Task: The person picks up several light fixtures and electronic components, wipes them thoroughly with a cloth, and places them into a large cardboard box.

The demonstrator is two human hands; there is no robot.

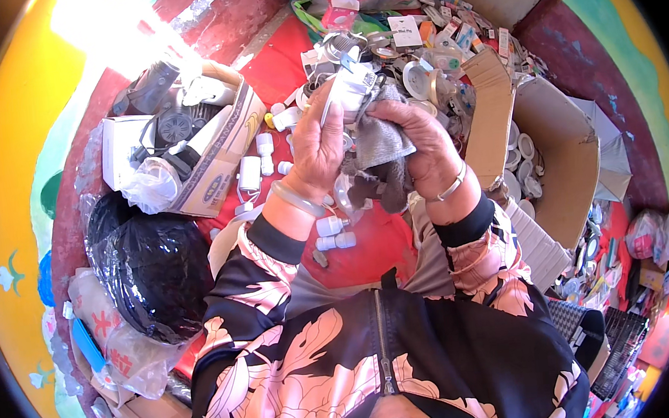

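Observation:
In front of my chest, my left hand is closed round the edge of a white fitting with metal parts on it, perhaps a light fitting. My right hand pinches a grey cloth and presses it against the fitting's right side. The cloth bunches and hangs down between both hands, its lower end darker. Part of the fitting is hidden behind the cloth and my fingers. Below, several white bulb-like pieces lie on a red sheet.
A cardboard box of dark and white fixtures stands left, above a black plastic bag. To the right is an open cardboard box beside round white fittings. Mixed lamp parts and small packages pile up ahead.

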